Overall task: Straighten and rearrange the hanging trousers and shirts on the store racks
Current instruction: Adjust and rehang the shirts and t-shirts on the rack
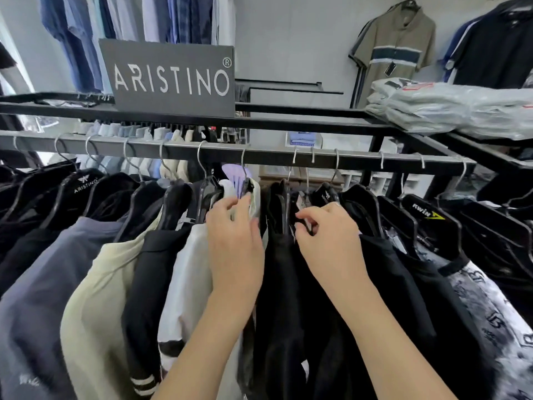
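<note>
A black rail (259, 157) runs across the view with several shirts on black hangers. My left hand (235, 241) lies on the shoulder of a white shirt (187, 272), its fingers curled over the pale collar near the hanger (207, 186). My right hand (326, 229) pinches the collar edge of a black shirt (277, 284) just right of it, fingers bent. Left of them hang a black shirt (147, 269), a pale green shirt (95, 298) and a slate blue shirt (37, 284). To the right hang more black shirts (403, 272) and a black-and-white patterned shirt (490, 313).
A dark brand sign (170, 79) stands on the rack's top shelf (302, 122). Folded garments in plastic bags (450, 108) are stacked on the shelf at right. Blue shirts (121, 24) hang on the back wall, an olive striped polo (395, 50) at right.
</note>
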A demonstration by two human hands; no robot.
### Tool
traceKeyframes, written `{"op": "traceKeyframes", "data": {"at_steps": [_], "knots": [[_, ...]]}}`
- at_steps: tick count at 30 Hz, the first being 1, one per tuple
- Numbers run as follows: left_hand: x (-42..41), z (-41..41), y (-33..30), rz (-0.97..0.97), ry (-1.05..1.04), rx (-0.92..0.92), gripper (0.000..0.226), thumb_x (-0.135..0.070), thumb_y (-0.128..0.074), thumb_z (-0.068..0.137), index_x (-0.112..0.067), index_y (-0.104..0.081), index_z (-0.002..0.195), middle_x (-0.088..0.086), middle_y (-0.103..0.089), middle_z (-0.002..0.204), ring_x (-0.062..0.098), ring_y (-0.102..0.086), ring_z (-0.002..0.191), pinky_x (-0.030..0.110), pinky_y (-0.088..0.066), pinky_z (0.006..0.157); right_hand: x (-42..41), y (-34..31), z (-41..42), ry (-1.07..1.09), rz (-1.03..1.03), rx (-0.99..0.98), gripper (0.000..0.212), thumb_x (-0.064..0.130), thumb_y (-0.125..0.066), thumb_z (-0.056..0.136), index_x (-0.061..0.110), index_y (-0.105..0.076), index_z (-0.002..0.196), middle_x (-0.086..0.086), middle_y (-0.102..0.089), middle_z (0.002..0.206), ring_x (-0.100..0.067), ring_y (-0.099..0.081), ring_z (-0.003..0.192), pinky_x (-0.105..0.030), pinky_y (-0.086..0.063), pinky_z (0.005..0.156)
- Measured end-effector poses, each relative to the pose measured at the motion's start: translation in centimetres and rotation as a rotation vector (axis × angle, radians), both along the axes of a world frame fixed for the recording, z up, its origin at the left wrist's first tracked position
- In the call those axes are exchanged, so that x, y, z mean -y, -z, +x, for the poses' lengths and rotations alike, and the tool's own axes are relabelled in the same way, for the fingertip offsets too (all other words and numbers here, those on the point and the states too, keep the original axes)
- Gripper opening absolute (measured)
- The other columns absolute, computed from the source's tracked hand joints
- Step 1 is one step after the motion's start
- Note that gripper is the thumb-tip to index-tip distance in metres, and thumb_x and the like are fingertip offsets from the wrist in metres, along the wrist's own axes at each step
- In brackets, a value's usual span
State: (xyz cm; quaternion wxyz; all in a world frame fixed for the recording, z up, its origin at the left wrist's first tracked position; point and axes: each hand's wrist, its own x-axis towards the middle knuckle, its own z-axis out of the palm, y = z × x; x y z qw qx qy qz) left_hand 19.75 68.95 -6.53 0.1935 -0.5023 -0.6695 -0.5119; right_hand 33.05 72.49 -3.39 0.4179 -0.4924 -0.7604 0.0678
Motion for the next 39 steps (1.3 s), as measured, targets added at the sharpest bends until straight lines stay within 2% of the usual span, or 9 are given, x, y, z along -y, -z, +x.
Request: {"op": "traceKeyframes", "data": {"at_steps": [2,5,9,14,18,26,28,33,39], "knots": [[0.8,2.8,0.2,-0.024,0.144,-0.011,0.030,-0.016,-0.064,0.089,-0.009,-0.062,0.117,0.007,-0.056,0.110,0.022,-0.053,0.101,0.029,-0.046,0.090,-0.1,0.7,1.4,0.014,-0.108,0.109,0.024,0.023,-0.063,0.091,0.025,-0.069,0.114,0.005,-0.045,0.101,-0.006,-0.048,0.083,-0.025,-0.047,0.079],[0.8,4.8,0.5,-0.280,0.289,0.198,0.048,-0.034,-0.058,0.090,-0.026,-0.044,0.135,-0.005,-0.056,0.122,0.013,-0.052,0.111,0.026,-0.044,0.093,-0.2,0.9,2.5,-0.011,-0.136,0.172,0.029,0.019,-0.059,0.093,0.026,-0.065,0.120,0.006,-0.047,0.110,-0.008,-0.051,0.089,-0.021,-0.041,0.076],[1.0,2.7,0.2,-0.348,0.206,0.116,0.053,-0.015,-0.052,0.083,-0.037,-0.039,0.129,-0.005,-0.058,0.113,0.019,-0.056,0.103,0.034,-0.047,0.091,-1.0,0.3,3.6,0.007,-0.146,0.235,0.035,0.014,-0.055,0.093,0.029,-0.066,0.122,0.004,-0.066,0.116,-0.017,-0.060,0.108,-0.029,-0.049,0.087],[1.9,0.3,-0.9,-0.452,0.224,0.227,0.056,-0.007,-0.054,0.090,-0.041,-0.046,0.134,-0.001,-0.061,0.102,0.006,-0.050,0.073,0.007,-0.040,0.066,-1.8,0.0,4.9,0.020,-0.180,0.211,0.039,0.010,-0.054,0.092,0.028,-0.067,0.125,-0.003,-0.068,0.118,-0.023,-0.061,0.107,-0.035,-0.056,0.083],[2.4,0.2,-1.6,-0.441,0.216,0.222,0.054,-0.007,-0.056,0.090,-0.045,-0.048,0.128,-0.008,-0.060,0.096,-0.003,-0.049,0.071,0.011,-0.047,0.084,-2.4,-0.1,5.5,0.040,-0.208,0.212,0.041,0.010,-0.054,0.091,0.029,-0.066,0.125,-0.005,-0.067,0.119,-0.025,-0.064,0.097,-0.035,-0.056,0.080],[2.0,-0.6,-1.3,-0.515,0.168,0.241,0.054,-0.007,-0.056,0.089,-0.032,-0.048,0.137,-0.012,-0.055,0.126,0.006,-0.054,0.114,-0.003,-0.029,0.072,-2.5,0.2,5.8,0.034,-0.209,0.218,0.050,0.002,-0.048,0.093,0.029,-0.061,0.132,-0.002,-0.064,0.127,-0.026,-0.062,0.104,-0.036,-0.056,0.081],[2.0,-1.2,-1.6,-0.502,0.198,0.266,0.058,0.001,-0.053,0.084,-0.029,-0.053,0.133,-0.014,-0.057,0.119,0.009,-0.054,0.116,0.003,-0.031,0.079,-2.5,0.3,6.0,0.051,-0.196,0.212,0.052,0.000,-0.047,0.092,0.031,-0.061,0.132,-0.002,-0.064,0.126,-0.025,-0.063,0.103,-0.035,-0.056,0.079],[2.1,-1.6,-1.8,-0.533,0.124,0.214,0.060,-0.004,-0.056,0.085,-0.032,-0.049,0.138,-0.010,-0.054,0.110,0.015,-0.055,0.085,0.019,-0.037,0.078,-2.8,0.4,6.2,0.060,-0.194,0.200,0.055,-0.002,-0.047,0.091,0.033,-0.061,0.131,0.000,-0.064,0.127,-0.024,-0.063,0.105,-0.035,-0.056,0.079],[1.0,-1.0,-1.0,-0.515,0.016,0.051,0.008,-0.017,-0.058,0.090,-0.010,-0.062,0.089,0.004,-0.059,0.087,0.026,-0.056,0.088,0.029,-0.037,0.071,-2.1,0.6,5.5,0.149,-0.182,0.258,0.054,0.003,-0.048,0.094,0.038,-0.057,0.134,0.004,-0.063,0.126,-0.023,-0.061,0.108,-0.031,-0.048,0.072]]}}
